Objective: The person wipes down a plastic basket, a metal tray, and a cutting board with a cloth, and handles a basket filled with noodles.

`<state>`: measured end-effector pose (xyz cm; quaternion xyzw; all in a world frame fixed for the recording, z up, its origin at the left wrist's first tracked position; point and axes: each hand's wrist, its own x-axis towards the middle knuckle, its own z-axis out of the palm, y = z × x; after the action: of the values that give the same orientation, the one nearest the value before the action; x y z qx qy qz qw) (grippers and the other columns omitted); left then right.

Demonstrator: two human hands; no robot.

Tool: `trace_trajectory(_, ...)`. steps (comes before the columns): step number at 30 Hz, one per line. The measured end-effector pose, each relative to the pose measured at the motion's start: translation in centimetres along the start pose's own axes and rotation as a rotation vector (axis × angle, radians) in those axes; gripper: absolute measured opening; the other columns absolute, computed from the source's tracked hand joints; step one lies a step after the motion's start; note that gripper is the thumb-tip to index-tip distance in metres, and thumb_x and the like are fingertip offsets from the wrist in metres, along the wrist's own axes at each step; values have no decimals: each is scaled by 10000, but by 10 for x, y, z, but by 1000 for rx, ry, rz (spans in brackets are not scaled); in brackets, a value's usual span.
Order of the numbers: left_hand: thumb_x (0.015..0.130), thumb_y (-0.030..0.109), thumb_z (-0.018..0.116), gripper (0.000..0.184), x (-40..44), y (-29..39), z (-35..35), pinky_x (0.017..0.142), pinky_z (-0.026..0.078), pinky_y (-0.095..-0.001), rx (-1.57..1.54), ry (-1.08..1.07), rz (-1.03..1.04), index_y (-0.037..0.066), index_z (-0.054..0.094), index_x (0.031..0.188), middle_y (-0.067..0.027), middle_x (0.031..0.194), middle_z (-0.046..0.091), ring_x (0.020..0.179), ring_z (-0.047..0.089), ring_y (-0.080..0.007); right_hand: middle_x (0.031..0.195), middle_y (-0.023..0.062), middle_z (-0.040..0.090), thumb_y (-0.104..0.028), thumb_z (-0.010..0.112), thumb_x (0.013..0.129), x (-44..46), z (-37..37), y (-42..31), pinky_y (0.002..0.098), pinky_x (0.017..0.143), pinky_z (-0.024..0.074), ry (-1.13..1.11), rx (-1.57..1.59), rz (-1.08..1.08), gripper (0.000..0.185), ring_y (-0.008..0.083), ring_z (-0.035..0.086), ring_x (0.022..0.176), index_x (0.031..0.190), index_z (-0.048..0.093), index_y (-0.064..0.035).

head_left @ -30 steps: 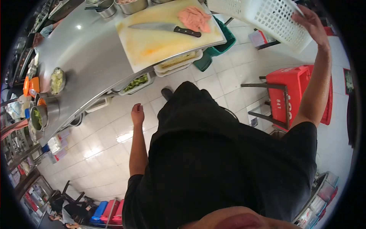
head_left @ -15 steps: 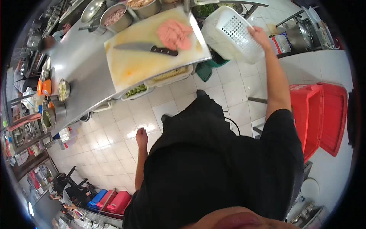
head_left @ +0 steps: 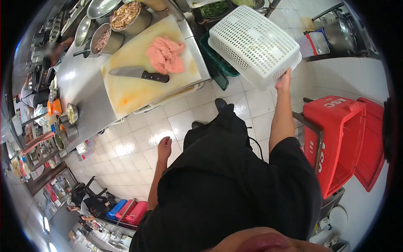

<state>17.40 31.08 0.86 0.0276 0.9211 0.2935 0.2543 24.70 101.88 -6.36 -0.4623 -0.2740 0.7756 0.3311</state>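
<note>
Off the corner of the steel counter (head_left: 79,86), the white basket (head_left: 255,42) hangs over the floor, overlapping the green tub (head_left: 231,72) in view; held at one end only, it could tip or slip. Swung inward, it could knock the cutting board (head_left: 134,95), jolting the pink cloth (head_left: 166,54) and the knife (head_left: 155,76) beside it. The right hand (head_left: 284,79) grips the basket's end; the left hand (head_left: 165,148) hangs partly curled, whether fully closed I can't tell.
</note>
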Motion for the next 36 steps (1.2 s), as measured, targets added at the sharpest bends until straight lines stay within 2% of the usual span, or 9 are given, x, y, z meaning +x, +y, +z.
trace_trajectory(7,939,231,613,260,34,-13,-15,804,525,-345,-26,25,-113,34,686,1092,-146,954,714,873,674,-240,1359,124,572,-373,398,1028,-41,-13,17,457,975,521,-142,172,-109,521,283,596,1190,1410,469,-26)
trace_trajectory(10,942,230,608,263,39,-4,-14,810,524,-342,-19,-24,-118,31,684,1095,-153,961,712,878,675,-246,1338,121,591,-436,382,1020,-4,-55,72,494,966,524,-283,544,31,551,325,607,1163,1408,479,-58)
trace_trajectory(11,943,230,605,263,39,-1,-13,810,524,-341,-13,-34,-101,29,684,1096,-155,960,711,877,675,-246,1274,156,626,-411,408,1018,11,-75,93,449,960,522,36,309,-42,543,334,630,1108,1360,514,-2)
trace_trajectory(15,949,228,597,267,42,8,-14,798,522,-335,4,1,-30,24,682,1098,-147,947,710,863,672,-231,1227,175,637,-357,370,1043,-7,-66,106,404,921,518,575,-353,-270,540,312,636,1080,1324,521,79)
trace_trajectory(24,955,228,597,260,33,-16,-2,721,511,-314,-153,39,-146,21,683,1087,-95,839,684,759,629,-173,1277,168,596,-401,433,1020,-51,-22,43,433,875,518,568,-140,-89,565,297,599,1094,1321,509,71)
trace_trajectory(27,954,218,597,253,25,-13,3,696,507,-310,-228,44,-141,16,681,1081,-91,817,673,733,619,-170,818,60,573,-366,447,1024,-22,-49,17,360,570,461,520,-281,-232,367,198,543,681,975,585,-30)
trace_trajectory(30,950,205,597,243,31,-12,11,687,508,-305,-296,80,-68,16,681,1077,-91,823,671,727,618,-163,590,-53,398,-289,513,1030,-27,-57,-55,278,436,309,-3,-358,-449,308,89,371,484,756,483,-152)
trace_trajectory(34,947,202,596,243,35,13,5,701,515,-289,-452,82,-9,12,676,1077,-88,845,681,744,629,-152,632,3,501,-259,510,1015,-53,2,-170,301,451,334,-76,-755,-756,270,128,446,522,885,625,-53)
trace_trajectory(36,947,211,596,250,32,46,-14,686,516,-281,-573,60,-78,27,668,1098,-61,848,670,746,627,-130,720,75,609,-309,475,1023,-52,21,-248,366,515,401,-112,-1470,-1370,381,202,529,593,973,656,22)
